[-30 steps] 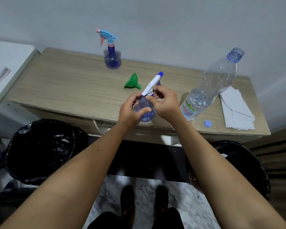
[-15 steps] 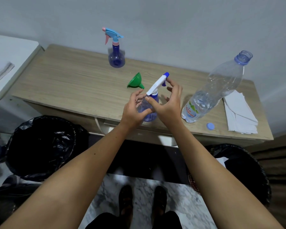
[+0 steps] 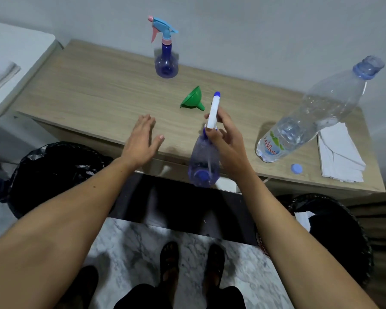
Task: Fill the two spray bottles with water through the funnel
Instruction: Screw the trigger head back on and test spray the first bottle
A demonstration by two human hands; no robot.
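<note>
Right hand [image 3: 226,139] grips the light, thin-walled, translucent blue plastic spray bottle [image 3: 202,166] at its white trigger head [image 3: 212,112], the firmest hold; left hand [image 3: 140,139] open, empty.

I can't see the neck of the near spray bottle [image 3: 202,162]; my right hand [image 3: 226,141] covers it. The white unit [image 3: 13,70] at far left is cut off, and both arms leave the bottom edge.
</note>
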